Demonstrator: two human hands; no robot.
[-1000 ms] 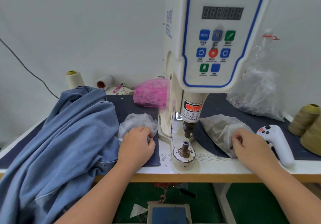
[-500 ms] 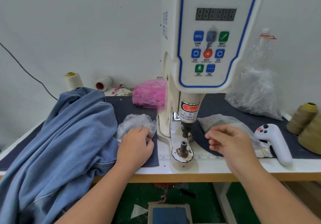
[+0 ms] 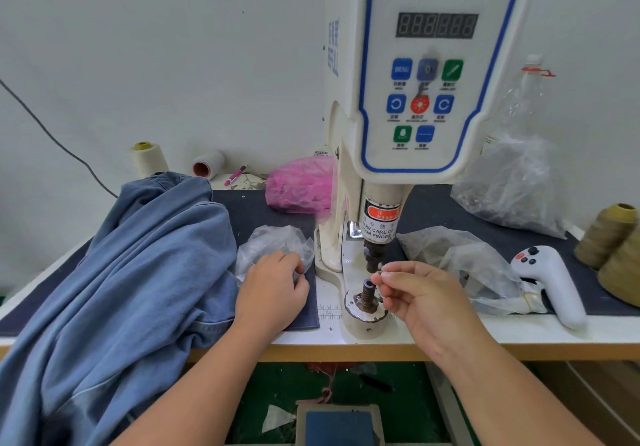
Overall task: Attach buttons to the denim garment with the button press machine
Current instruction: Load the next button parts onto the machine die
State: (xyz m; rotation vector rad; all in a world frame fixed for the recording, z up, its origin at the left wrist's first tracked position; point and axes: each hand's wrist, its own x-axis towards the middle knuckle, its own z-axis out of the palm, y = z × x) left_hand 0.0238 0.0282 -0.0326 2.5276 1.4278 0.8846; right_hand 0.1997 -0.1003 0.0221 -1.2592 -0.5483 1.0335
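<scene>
A: What's nearest?
B: Two hands. The right hand (image 3: 420,298) pinches a small button (image 3: 378,275) at its fingertips, just beside the post (image 3: 367,292) of the one button machine (image 3: 408,99). The left hand (image 3: 273,289) has fingers curled into a clear bag (image 3: 273,243).

A: And the denim garment (image 3: 114,272)?
B: One, heaped left of the left hand.

A: Farther?
B: Right of the right hand lie a second clear bag (image 3: 460,258) and one white controller (image 3: 550,279); beyond, one pink bag (image 3: 299,186).

A single head-worn camera looks forward and down from close above the table's near edge (image 3: 346,350). The servo button machine (image 3: 426,75) rises close in front and fills the upper centre, cropped at the top. With one view only, nothing overlaps.
</scene>
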